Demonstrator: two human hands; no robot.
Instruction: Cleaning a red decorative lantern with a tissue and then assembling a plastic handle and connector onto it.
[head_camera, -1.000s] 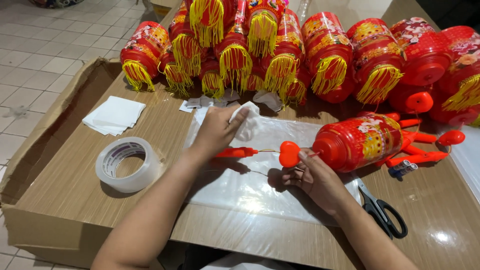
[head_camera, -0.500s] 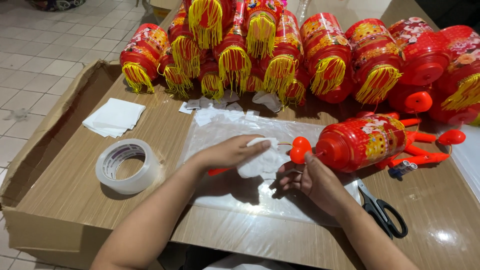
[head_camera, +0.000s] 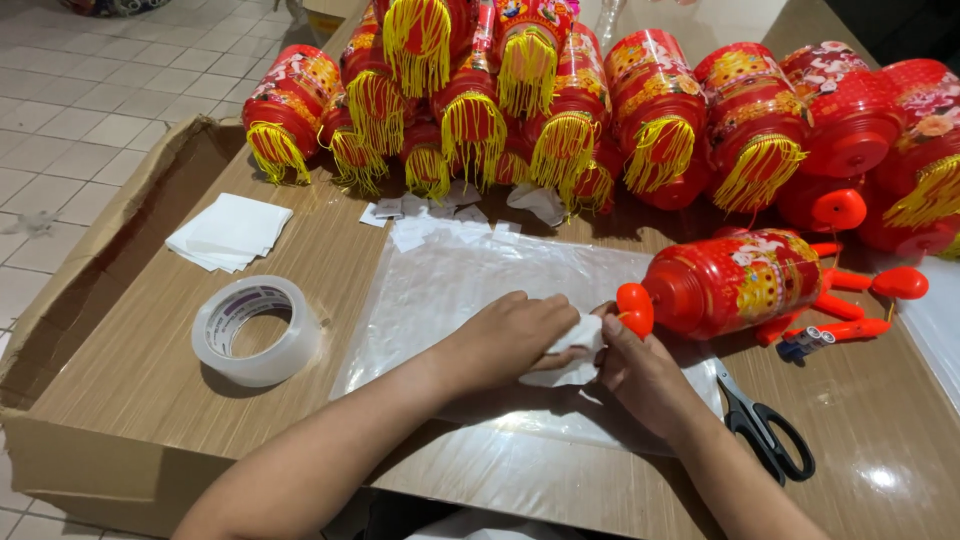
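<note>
A red plastic lantern (head_camera: 735, 283) with gold decoration lies on its side on a clear plastic bag (head_camera: 450, 290) spread over the wooden table. My left hand (head_camera: 510, 340) presses a small white folded paper (head_camera: 570, 355) down on the bag. My right hand (head_camera: 640, 375) meets it at the paper, fingers by the lantern's orange end knob (head_camera: 635, 305). A thin red stick that lay under my hands is hidden now.
A roll of clear tape (head_camera: 257, 330) stands left of the bag, a stack of white paper squares (head_camera: 228, 232) behind it. Black scissors (head_camera: 765, 432) lie at right. Several red lanterns with yellow tassels (head_camera: 560, 110) crowd the far edge. Flattened cardboard (head_camera: 90, 300) covers the left side.
My left hand picked up a white paper from the far side of the bag and brought it toward the lantern's knob, where both hands now meet over it.
</note>
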